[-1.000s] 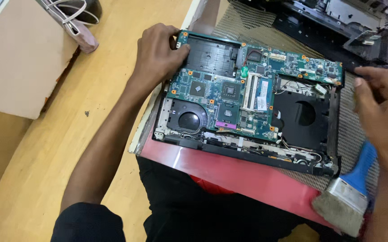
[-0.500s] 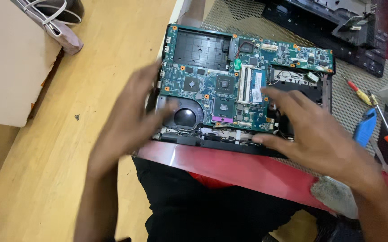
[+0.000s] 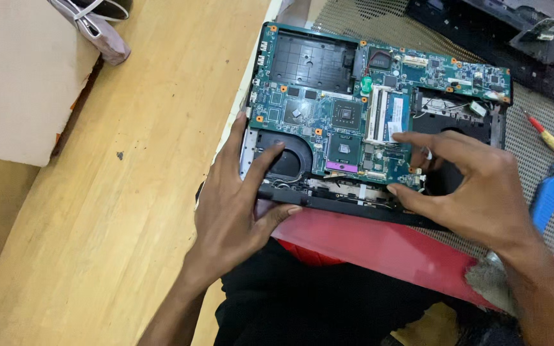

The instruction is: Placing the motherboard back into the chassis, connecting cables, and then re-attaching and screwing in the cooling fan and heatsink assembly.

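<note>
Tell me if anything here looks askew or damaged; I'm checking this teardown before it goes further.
Nothing looks broken. The opened laptop lies at a slant, its left end hanging off the mesh mat onto the wooden table. The left hand grips its front-left corner; the right hand rests on the green circuit board. Screwdrivers lie loose on the right.

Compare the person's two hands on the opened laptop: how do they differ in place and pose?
The left hand grips the near left corner of the opened laptop, its thumb by the round fan recess; the right hand sits further right, over the green circuit board. The left hand wraps the casing's edge, while the right hand's fingers stretch toward the memory module. Both hands are bare and hold no tool.
</note>
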